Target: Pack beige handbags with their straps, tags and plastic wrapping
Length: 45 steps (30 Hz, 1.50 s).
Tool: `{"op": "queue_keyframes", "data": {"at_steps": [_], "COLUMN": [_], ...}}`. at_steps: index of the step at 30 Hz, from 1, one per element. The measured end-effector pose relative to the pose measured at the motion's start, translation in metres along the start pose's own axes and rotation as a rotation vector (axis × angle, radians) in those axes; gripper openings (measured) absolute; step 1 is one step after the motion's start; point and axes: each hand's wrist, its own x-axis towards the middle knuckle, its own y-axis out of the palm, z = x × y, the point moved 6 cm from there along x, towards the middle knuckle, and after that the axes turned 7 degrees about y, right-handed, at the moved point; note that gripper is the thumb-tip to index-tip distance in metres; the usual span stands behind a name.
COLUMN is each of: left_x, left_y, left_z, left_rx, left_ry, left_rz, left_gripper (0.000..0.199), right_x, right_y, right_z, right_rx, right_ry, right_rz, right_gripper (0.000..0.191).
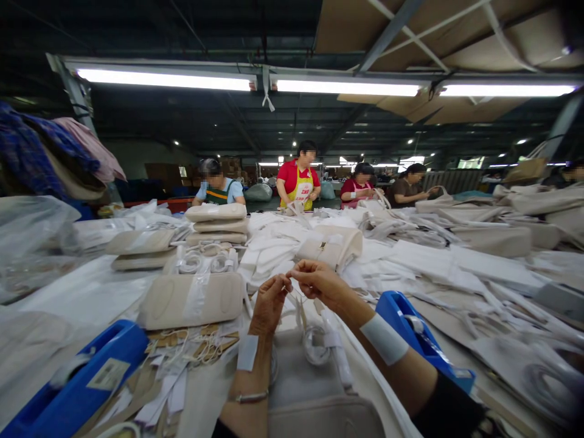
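Note:
My left hand [271,302] and my right hand [319,283] meet above the table, fingertips pinched almost together. Whatever sits between them is too small to make out. Directly beneath lies a beige bag [326,420] with a grey-looking panel, and a plastic-wrapped coil of strap [316,345] rests on it. Just beyond my fingers stands another beige bag [314,249] with a small gold-coloured clasp and clear wrap. Pieces of whitish tape [384,338] are stuck on both my forearms.
Blue tape dispensers [123,344] [417,331] flank my arms. Strung tags [201,350] lie at the left, before a wrapped beige bag [194,298] and a bag stack [216,222]. White wrapping sheets [278,243] cover the middle. Several people work across the table.

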Motion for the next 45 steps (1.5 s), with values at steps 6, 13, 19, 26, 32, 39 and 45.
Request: {"op": "queue_keyframes", "data": {"at_steps": [6,13,19,26,32,39,45], "left_x": [0.001,-0.002,-0.001,0.006,0.006,0.005,0.001], "left_y": [-0.008,-0.007,-0.008,-0.019,-0.022,-0.027,-0.030], "left_z": [-0.007,-0.004,-0.005,-0.013,-0.010,0.002,0.013], "left_rx": [-0.010,-0.017,-0.061,-0.164,-0.109,0.117,0.417], "left_ry": [0.046,-0.026,0.004,0.102,0.073,-0.003,-0.104], "left_rz": [-0.100,-0.118,-0.132,-0.199,-0.216,-0.252,-0.239], "left_gripper": [0.024,0.032,0.031,0.026,0.026,0.037,0.041], "right_x": [0.010,0.018,0.020,0.011,0.007,0.014,0.026], "right_y": [0.000,0.011,0.025,0.015,0.004,-0.014,-0.039], "right_z": [-0.017,-0.030,-0.031,-0.033,-0.042,-0.042,-0.036], "right_rx": [-0.116,-0.081,-0.043,-0.027,-0.007,0.081,0.030], "right_ry": [0.099,0.049,0.013,-0.021,0.019,0.065,0.079], "right_rz": [0.016,0.089,0.214,0.195,0.221,0.170,0.016], "right_gripper": [0.030,0.032,0.038,0.034,0.027,0.031,0.043]}}
